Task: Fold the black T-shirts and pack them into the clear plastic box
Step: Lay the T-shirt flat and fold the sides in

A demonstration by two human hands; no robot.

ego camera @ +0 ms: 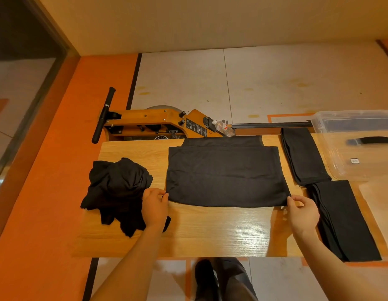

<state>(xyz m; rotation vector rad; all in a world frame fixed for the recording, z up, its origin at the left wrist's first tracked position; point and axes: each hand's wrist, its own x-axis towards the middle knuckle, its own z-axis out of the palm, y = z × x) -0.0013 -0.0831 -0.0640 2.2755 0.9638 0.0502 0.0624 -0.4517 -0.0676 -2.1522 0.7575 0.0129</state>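
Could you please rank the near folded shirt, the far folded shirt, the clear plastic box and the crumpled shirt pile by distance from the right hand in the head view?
From the right hand:
1. Near folded shirt, beside it, right.
2. Far folded shirt, behind that.
3. Clear plastic box, far right.
4. Crumpled shirt pile, far left.

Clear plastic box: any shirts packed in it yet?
None visible: the clear plastic box shows only wood through it; two folded T-shirts lie beside it on the table.

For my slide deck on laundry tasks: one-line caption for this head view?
Left hand and right hand pinch the near corners of a half-folded black T-shirt on the wooden table.
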